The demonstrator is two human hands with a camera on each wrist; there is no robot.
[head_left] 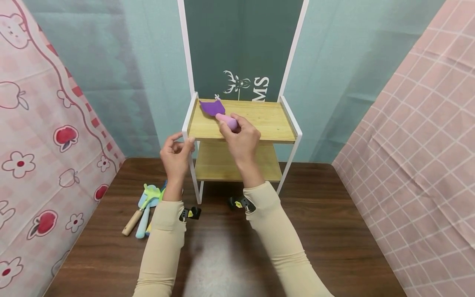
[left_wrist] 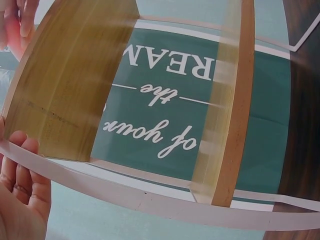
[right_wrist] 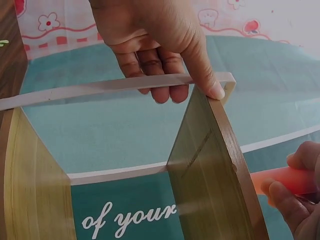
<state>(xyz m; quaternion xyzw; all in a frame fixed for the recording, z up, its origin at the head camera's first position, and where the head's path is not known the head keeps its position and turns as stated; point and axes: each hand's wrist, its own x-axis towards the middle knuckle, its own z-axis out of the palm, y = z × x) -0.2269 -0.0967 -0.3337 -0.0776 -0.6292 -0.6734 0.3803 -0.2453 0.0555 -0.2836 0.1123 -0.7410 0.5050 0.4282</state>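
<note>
My right hand (head_left: pixel 243 136) pinches the pink handle of a small purple shovel (head_left: pixel 213 108) between thumb and fingers. Its blade points to the back left, over the top board of a two-tier shelf rack (head_left: pixel 259 117). In the right wrist view the handle (right_wrist: pixel 280 181) shows beyond the board's edge, the blade hidden. At the rack's front left corner my left hand (head_left: pixel 177 154) grips the white frame. Its thumb lies on the board's front edge, with the other fingers behind the frame bar (right_wrist: pixel 100 89). The left wrist view shows those fingers (left_wrist: pixel 22 185) behind the bar.
A lower wooden board (head_left: pixel 219 165) sits beneath the top one. Left of the rack, a green rake-like tool with a wooden handle (head_left: pixel 132 222) and a light blue tool (head_left: pixel 142 225) lie piled on the brown table (head_left: pixel 315 231). Behind stands a dark green panel (head_left: pixel 241 41) with white print.
</note>
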